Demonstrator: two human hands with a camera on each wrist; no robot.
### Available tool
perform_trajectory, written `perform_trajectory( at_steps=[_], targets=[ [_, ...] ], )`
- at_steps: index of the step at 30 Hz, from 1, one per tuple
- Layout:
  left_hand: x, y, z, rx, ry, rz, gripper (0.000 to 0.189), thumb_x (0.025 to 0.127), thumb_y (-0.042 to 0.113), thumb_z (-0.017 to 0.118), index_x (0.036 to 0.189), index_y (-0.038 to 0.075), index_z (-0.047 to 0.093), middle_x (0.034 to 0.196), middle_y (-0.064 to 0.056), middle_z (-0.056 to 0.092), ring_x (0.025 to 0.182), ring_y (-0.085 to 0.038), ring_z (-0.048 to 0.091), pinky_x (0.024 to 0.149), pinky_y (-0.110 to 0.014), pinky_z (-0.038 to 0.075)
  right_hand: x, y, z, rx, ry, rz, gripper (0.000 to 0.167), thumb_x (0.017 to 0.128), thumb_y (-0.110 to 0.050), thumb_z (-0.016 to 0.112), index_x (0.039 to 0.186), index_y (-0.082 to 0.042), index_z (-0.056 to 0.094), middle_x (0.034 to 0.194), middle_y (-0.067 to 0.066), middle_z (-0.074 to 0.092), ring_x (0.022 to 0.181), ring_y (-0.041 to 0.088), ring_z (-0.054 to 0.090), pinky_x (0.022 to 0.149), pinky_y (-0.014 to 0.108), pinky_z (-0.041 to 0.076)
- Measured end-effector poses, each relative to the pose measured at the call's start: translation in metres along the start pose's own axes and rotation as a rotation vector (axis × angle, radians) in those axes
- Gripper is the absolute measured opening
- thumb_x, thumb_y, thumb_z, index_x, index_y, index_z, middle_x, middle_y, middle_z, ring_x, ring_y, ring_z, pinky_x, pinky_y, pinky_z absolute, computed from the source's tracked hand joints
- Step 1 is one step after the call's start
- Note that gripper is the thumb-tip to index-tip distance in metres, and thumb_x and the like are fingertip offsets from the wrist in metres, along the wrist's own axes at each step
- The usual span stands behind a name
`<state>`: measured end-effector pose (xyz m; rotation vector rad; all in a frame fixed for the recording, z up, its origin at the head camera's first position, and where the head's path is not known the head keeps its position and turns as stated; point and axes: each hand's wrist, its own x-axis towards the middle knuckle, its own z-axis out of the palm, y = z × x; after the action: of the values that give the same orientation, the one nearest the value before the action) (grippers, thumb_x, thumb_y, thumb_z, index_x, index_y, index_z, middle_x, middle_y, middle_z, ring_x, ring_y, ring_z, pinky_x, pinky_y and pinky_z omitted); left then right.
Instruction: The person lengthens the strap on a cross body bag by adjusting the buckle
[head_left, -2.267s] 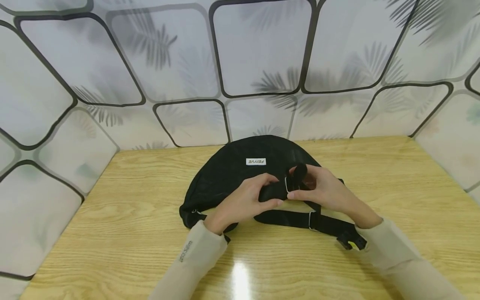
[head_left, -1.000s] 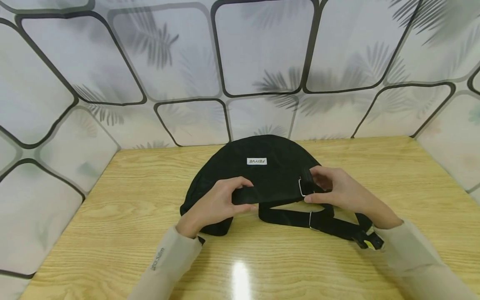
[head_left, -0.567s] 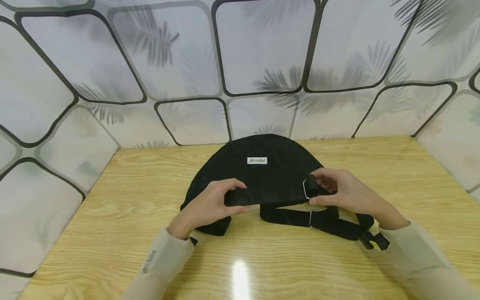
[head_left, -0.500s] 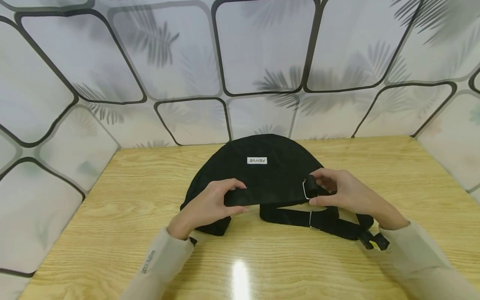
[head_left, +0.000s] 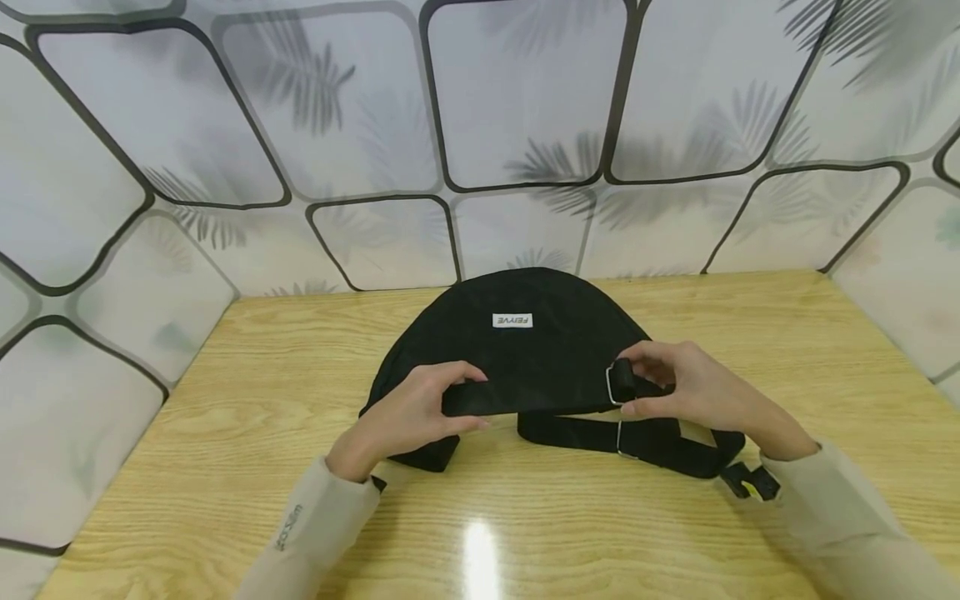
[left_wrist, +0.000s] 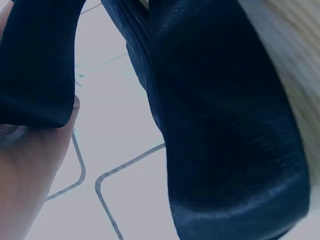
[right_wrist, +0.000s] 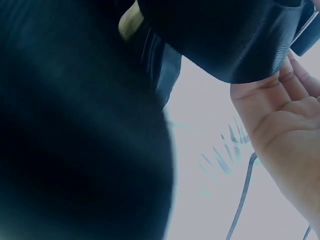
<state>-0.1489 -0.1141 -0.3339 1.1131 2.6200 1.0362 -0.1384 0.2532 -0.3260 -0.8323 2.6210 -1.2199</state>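
Note:
A black half-moon waist bag (head_left: 517, 350) with a small white label (head_left: 512, 321) lies on the table, its curved side toward the back. My left hand (head_left: 412, 408) grips the bag's black webbing strap (head_left: 480, 398) in front of the bag, thumb below and fingers above. To the right, my right hand (head_left: 682, 387) pinches the same strap beside a metal slider buckle (head_left: 613, 387). Between the hands the strap runs nearly straight. In the left wrist view a strap loop (left_wrist: 40, 65) lies against the thumb; the right wrist view shows strap (right_wrist: 225, 40) at the fingers.
A second strap length (head_left: 577, 431) with another metal slider (head_left: 619, 438) lies in front of the bag. It leads right to a black plastic clip (head_left: 750, 482) by the right sleeve. The wooden table (head_left: 225, 467) meets a patterned wall covering (head_left: 525, 108) behind.
Since 2.3 seconds ago, my hands have moved apart, left hand leftward and right hand rightward, with the strap drawn out between them. Over the last half second they have barely shifted.

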Motion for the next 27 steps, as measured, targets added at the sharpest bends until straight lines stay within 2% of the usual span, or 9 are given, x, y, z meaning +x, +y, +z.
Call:
perform_trajectory(
  at_steps=[3, 7, 11, 15, 20, 22, 27],
  targets=[
    [-0.004, -0.003, -0.002, 0.004, 0.013, -0.001, 0.046, 0.089, 0.02, 0.082, 0.127, 0.002, 0.064, 0.128, -0.011, 0.065, 0.117, -0.03, 0.062, 0.097, -0.043, 0.051, -0.003, 0.004, -0.002, -0.037, 0.024, -0.013, 0.045, 0.085, -0.012, 0.082, 0.123, 0.004, 0.064, 0.093, -0.004, 0.066, 0.08, 0.008, 0.063, 0.072, 0.029, 0.053],
    [-0.01, -0.008, -0.005, 0.001, 0.034, -0.012, 0.045, 0.087, 0.016, 0.084, 0.124, 0.001, 0.065, 0.125, -0.01, 0.066, 0.115, -0.03, 0.062, 0.097, -0.045, 0.051, -0.007, 0.012, -0.004, -0.046, 0.068, -0.075, 0.037, 0.083, -0.006, 0.081, 0.117, -0.003, 0.068, 0.088, -0.007, 0.065, 0.073, 0.008, 0.061, 0.066, 0.027, 0.05],
    [-0.013, -0.011, -0.006, -0.007, 0.027, -0.021, 0.044, 0.087, 0.016, 0.083, 0.124, 0.001, 0.065, 0.124, -0.01, 0.066, 0.115, -0.03, 0.062, 0.096, -0.046, 0.05, -0.009, 0.017, -0.003, -0.028, 0.063, -0.123, 0.037, 0.083, -0.003, 0.081, 0.118, -0.005, 0.068, 0.089, -0.009, 0.066, 0.071, 0.009, 0.061, 0.061, 0.027, 0.048],
    [-0.015, -0.013, -0.004, 0.002, -0.011, -0.031, 0.043, 0.088, 0.018, 0.082, 0.123, 0.001, 0.065, 0.123, -0.01, 0.066, 0.112, -0.028, 0.063, 0.095, -0.043, 0.052, -0.01, 0.019, 0.0, -0.063, 0.025, -0.093, 0.039, 0.084, -0.008, 0.083, 0.12, -0.007, 0.067, 0.091, -0.01, 0.065, 0.076, 0.006, 0.06, 0.066, 0.027, 0.049],
    [-0.014, -0.015, 0.0, 0.015, -0.081, -0.033, 0.039, 0.092, 0.024, 0.079, 0.121, 0.001, 0.065, 0.115, -0.007, 0.067, 0.095, -0.017, 0.062, 0.084, -0.034, 0.054, -0.012, 0.021, 0.003, -0.115, -0.072, -0.047, 0.041, 0.087, -0.018, 0.082, 0.123, -0.007, 0.065, 0.1, -0.008, 0.064, 0.086, 0.008, 0.059, 0.071, 0.029, 0.05],
    [-0.013, -0.015, 0.003, 0.011, -0.104, -0.053, 0.039, 0.095, 0.028, 0.075, 0.122, 0.002, 0.065, 0.117, -0.007, 0.067, 0.097, -0.017, 0.062, 0.086, -0.034, 0.053, -0.013, 0.022, 0.003, -0.129, -0.103, -0.038, 0.042, 0.088, -0.02, 0.081, 0.124, -0.006, 0.064, 0.106, -0.006, 0.066, 0.09, 0.009, 0.06, 0.073, 0.03, 0.051],
    [-0.01, -0.012, 0.007, 0.021, -0.144, -0.095, 0.041, 0.101, 0.033, 0.067, 0.127, 0.001, 0.064, 0.126, -0.01, 0.065, 0.115, -0.023, 0.062, 0.097, -0.042, 0.05, -0.015, 0.024, 0.002, -0.136, -0.147, -0.038, 0.043, 0.09, -0.022, 0.08, 0.125, -0.003, 0.064, 0.114, 0.0, 0.067, 0.097, 0.012, 0.063, 0.079, 0.031, 0.054]
  ],
)
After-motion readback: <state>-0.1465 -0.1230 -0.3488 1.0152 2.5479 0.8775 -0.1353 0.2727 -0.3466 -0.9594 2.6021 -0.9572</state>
